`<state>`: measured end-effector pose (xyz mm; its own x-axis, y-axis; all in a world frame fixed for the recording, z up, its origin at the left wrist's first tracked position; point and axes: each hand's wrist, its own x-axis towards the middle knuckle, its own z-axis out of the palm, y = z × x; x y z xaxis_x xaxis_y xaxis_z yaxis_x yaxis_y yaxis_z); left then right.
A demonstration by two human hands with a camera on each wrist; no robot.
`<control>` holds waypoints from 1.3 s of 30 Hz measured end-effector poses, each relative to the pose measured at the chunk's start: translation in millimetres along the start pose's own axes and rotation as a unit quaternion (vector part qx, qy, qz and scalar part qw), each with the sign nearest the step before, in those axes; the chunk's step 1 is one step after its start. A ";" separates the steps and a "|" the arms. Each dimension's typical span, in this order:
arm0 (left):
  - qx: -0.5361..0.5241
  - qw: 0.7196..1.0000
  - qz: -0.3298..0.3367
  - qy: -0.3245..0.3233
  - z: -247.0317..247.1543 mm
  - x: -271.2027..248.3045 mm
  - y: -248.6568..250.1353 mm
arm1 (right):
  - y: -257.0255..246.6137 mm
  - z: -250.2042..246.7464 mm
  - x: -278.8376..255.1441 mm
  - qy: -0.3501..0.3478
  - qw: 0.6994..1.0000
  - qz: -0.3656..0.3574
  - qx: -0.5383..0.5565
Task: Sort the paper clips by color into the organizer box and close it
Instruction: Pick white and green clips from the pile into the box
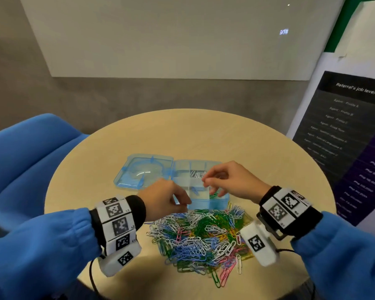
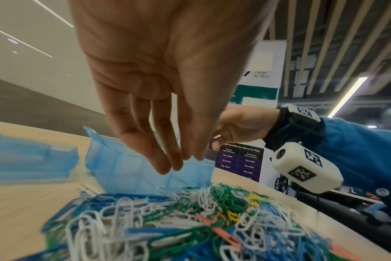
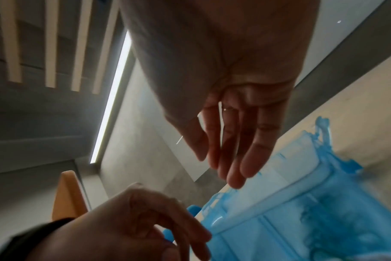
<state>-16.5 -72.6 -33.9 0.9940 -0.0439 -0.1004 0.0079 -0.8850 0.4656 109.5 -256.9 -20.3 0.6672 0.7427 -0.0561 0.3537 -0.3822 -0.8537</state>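
A light-blue translucent organizer box (image 1: 217,204) stands open on the round table, its lid (image 1: 143,171) lying flat to the left. White clips (image 1: 196,174), a blue clip (image 1: 195,190) and green clips (image 1: 213,194) lie in separate compartments. A mixed pile of paper clips (image 1: 204,237) sits just in front of the box. My left hand (image 1: 182,202) hovers at the box's front left corner, fingers hanging nearly straight (image 2: 167,166), with no clip visible in them. My right hand (image 1: 205,182) hovers over the box's middle, fingers loosely extended (image 3: 234,178), nothing seen between them.
The tan table edge (image 1: 59,176) curves close on the left, beside a blue chair (image 1: 24,152). A dark printed banner (image 1: 338,135) stands at the right. Cables from the wrist cameras hang over the near table edge (image 1: 92,276).
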 end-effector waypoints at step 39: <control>-0.261 0.963 -0.030 -0.052 -11.7 5.8 1.7 | 22.6 20.1 -56.7 -0.004 0.978 0.046 0.204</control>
<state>-9.5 -68.9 -23.4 0.9736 -0.0701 -0.2171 0.1469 -0.5350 0.8320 66.4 -296.6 -46.8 0.6775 0.7211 -0.1449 -0.0001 -0.1969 -0.9804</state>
